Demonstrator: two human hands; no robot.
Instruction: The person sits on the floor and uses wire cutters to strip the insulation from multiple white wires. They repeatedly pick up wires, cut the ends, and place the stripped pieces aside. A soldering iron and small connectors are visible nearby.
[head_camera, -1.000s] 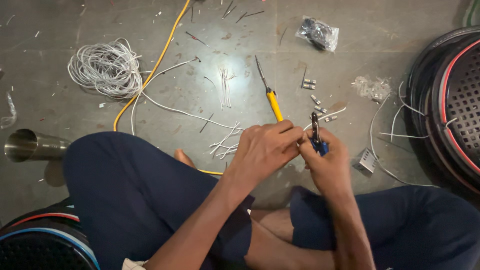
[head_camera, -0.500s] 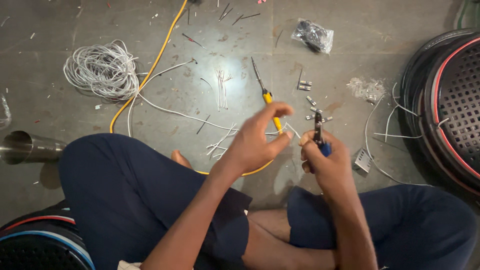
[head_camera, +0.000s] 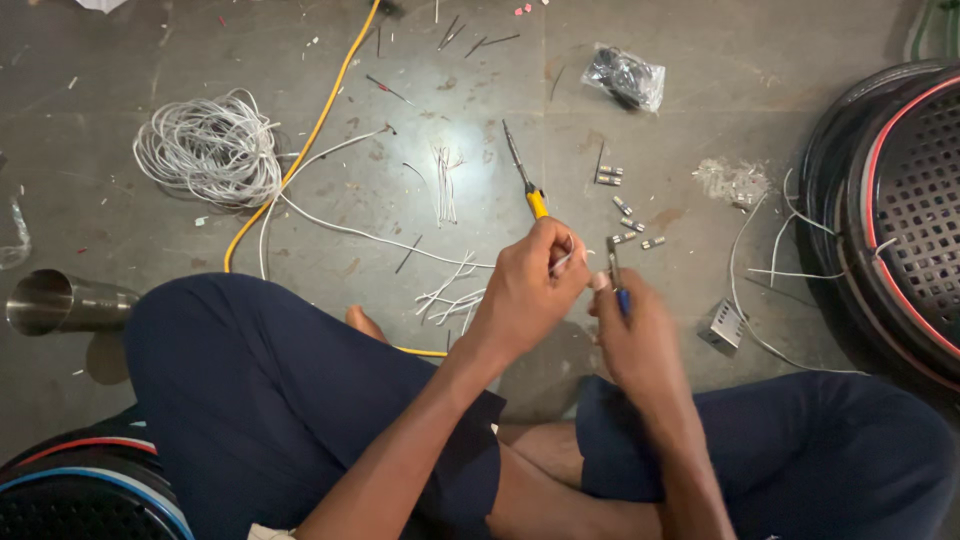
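Observation:
I sit cross-legged on a grey floor. My left hand (head_camera: 530, 290) pinches a thin white wire (head_camera: 566, 260) between thumb and fingers. My right hand (head_camera: 640, 335) grips a small blue-handled tool (head_camera: 613, 272) whose metal tip points up beside the wire end. Both hands meet in front of my knees. A yellow-handled screwdriver (head_camera: 524, 172) lies on the floor just beyond my left hand. Short white wire offcuts (head_camera: 452, 292) lie scattered under my left wrist.
A coil of white cable (head_camera: 210, 148) and a yellow cable (head_camera: 310, 140) lie at the left. Small metal connectors (head_camera: 630, 225) dot the floor ahead. A plastic bag (head_camera: 625, 78) sits far ahead, a steel cup (head_camera: 60, 300) at left, black round fan grilles (head_camera: 900, 210) at right.
My left hand has opened away from the right hand, then closed back in on the white wire. The view has shifted slightly; the tool stays upright in my right hand.

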